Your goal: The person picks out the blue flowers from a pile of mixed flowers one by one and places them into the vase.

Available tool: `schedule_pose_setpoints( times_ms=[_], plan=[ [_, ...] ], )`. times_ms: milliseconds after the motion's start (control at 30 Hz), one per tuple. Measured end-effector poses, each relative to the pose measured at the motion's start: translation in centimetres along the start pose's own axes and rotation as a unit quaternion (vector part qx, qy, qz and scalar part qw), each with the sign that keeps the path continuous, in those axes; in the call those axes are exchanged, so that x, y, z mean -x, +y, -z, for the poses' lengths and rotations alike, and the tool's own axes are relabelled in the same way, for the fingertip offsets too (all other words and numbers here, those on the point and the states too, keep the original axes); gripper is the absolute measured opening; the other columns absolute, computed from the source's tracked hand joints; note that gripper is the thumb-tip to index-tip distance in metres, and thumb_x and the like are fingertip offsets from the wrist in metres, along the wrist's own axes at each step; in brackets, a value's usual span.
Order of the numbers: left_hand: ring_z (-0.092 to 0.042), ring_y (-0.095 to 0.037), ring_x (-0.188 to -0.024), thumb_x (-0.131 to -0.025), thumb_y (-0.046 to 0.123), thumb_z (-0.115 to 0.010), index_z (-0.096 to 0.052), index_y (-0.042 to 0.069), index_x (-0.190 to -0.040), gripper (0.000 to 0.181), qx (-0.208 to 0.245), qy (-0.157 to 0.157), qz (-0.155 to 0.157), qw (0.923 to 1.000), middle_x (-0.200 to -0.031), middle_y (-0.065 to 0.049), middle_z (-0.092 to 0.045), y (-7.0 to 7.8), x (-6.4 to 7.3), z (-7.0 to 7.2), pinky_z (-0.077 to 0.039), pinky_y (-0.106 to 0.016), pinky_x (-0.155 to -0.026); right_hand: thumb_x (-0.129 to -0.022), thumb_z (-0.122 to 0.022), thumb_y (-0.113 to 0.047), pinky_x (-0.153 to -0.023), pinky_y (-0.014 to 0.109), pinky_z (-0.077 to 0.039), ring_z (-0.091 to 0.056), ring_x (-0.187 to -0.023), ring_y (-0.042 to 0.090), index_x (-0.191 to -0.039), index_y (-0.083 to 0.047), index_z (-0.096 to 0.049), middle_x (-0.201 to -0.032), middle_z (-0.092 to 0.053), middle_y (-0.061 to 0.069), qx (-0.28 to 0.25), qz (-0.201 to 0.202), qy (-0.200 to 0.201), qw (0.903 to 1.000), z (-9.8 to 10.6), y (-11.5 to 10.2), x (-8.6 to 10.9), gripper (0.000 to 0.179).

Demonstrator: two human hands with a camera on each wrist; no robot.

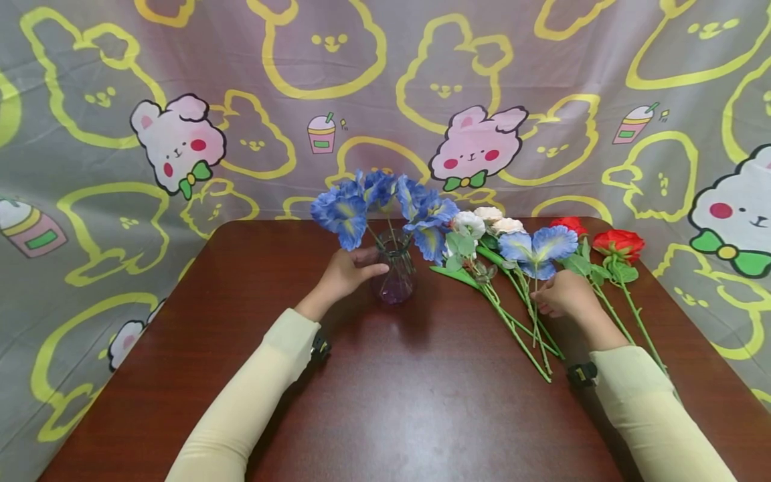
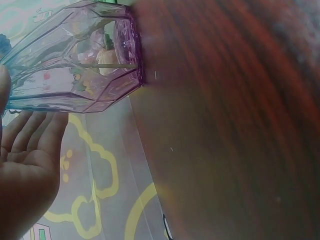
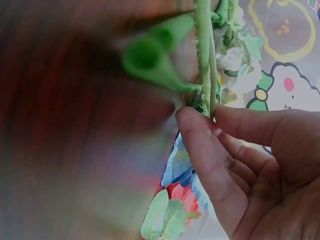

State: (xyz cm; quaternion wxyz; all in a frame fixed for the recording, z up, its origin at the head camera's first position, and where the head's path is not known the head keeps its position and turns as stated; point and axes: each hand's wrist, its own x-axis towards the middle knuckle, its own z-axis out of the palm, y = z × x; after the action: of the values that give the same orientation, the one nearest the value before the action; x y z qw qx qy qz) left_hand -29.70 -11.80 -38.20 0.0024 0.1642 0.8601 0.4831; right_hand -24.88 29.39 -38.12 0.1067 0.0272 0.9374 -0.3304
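Note:
A faceted glass vase (image 1: 394,278), tinted purple toward its base, stands upright on the table with several blue irises (image 1: 381,201) in it. My left hand (image 1: 351,273) holds the vase from its left side, thumb in front and fingers behind. In the left wrist view the vase (image 2: 82,62) fills the upper left, beside the hand (image 2: 30,160). To the right, my right hand (image 1: 566,294) pinches the thin stem of another blue iris (image 1: 538,249). The right wrist view shows the right hand's (image 3: 245,165) thumb and forefinger meeting at that stem, close to thicker green stems (image 3: 204,50).
White and cream flowers (image 1: 482,221) lie right of the vase, their green stems (image 1: 508,320) stretching toward the front. Red roses (image 1: 618,246) lie beyond my right hand. A patterned curtain (image 1: 373,80) hangs behind the brown wooden table (image 1: 385,402).

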Motion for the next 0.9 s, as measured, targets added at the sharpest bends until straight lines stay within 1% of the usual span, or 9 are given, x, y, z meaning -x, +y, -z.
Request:
schedule_pose_setpoints(
  times_ms=[167,333,500,600,767,900],
  plan=[
    [-0.058,-0.024,-0.119,-0.086,0.035,-0.075,-0.062,0.003,-0.130,0.056,0.001,-0.002,0.001,1.0000,-0.128,-0.012,-0.062,0.0,0.0,0.0,-0.050,-0.039,-0.094,-0.091,-0.061,-0.007,-0.058,0.033,-0.058,-0.067,-0.061,0.019,-0.090,0.017,-0.067,-0.068,-0.069,0.013,-0.028,-0.006,-0.001,0.9996,0.0,0.2,0.0,0.025],
    [-0.057,-0.025,-0.119,-0.086,0.035,-0.076,-0.062,0.003,-0.130,0.056,0.003,-0.002,0.003,1.0000,-0.128,-0.012,-0.062,-0.1,0.0,0.0,-0.050,-0.039,-0.094,-0.092,-0.058,-0.003,-0.056,0.032,-0.058,-0.067,-0.059,0.018,-0.087,0.019,-0.066,-0.068,-0.069,0.014,-0.048,0.000,0.002,0.9988,0.2,0.4,0.1,0.024],
    [-0.057,-0.025,-0.120,-0.086,0.035,-0.075,-0.061,0.002,-0.130,0.056,0.005,-0.005,0.001,1.0000,-0.129,-0.013,-0.061,-0.1,0.1,0.0,-0.049,-0.039,-0.095,-0.092,-0.057,-0.002,-0.054,0.030,-0.057,-0.066,-0.056,0.015,-0.083,0.016,-0.068,-0.065,-0.068,0.011,-0.042,0.005,0.023,0.9988,0.2,0.5,0.3,0.023],
    [-0.057,-0.025,-0.120,-0.086,0.035,-0.075,-0.061,0.002,-0.130,0.056,0.005,-0.005,-0.001,1.0000,-0.129,-0.013,-0.061,-0.2,0.1,0.0,-0.049,-0.039,-0.095,-0.093,-0.056,-0.001,-0.053,0.029,-0.056,-0.066,-0.055,0.013,-0.084,0.016,-0.068,-0.065,-0.068,0.010,-0.043,0.009,0.036,0.9984,0.4,0.4,0.5,0.022],
    [-0.057,-0.025,-0.119,-0.087,0.035,-0.075,-0.061,0.002,-0.130,0.056,-0.001,-0.004,-0.004,1.0000,-0.129,-0.013,-0.061,-0.1,0.0,0.0,-0.050,-0.039,-0.094,-0.094,-0.057,-0.003,-0.054,0.028,-0.056,-0.066,-0.056,0.013,-0.087,0.014,-0.067,-0.066,-0.068,0.009,-0.041,0.008,0.057,0.9975,0.8,-0.1,0.9,0.021],
    [-0.057,-0.025,-0.119,-0.087,0.035,-0.075,-0.061,0.002,-0.131,0.057,0.000,-0.005,0.000,1.0000,-0.129,-0.013,-0.061,0.0,0.1,0.1,-0.050,-0.040,-0.093,-0.096,-0.057,-0.006,-0.055,0.028,-0.056,-0.065,-0.057,0.013,-0.090,0.014,-0.067,-0.066,-0.068,0.007,-0.036,0.008,0.070,0.9969,1.1,-0.4,1.1,0.023]
  ],
)
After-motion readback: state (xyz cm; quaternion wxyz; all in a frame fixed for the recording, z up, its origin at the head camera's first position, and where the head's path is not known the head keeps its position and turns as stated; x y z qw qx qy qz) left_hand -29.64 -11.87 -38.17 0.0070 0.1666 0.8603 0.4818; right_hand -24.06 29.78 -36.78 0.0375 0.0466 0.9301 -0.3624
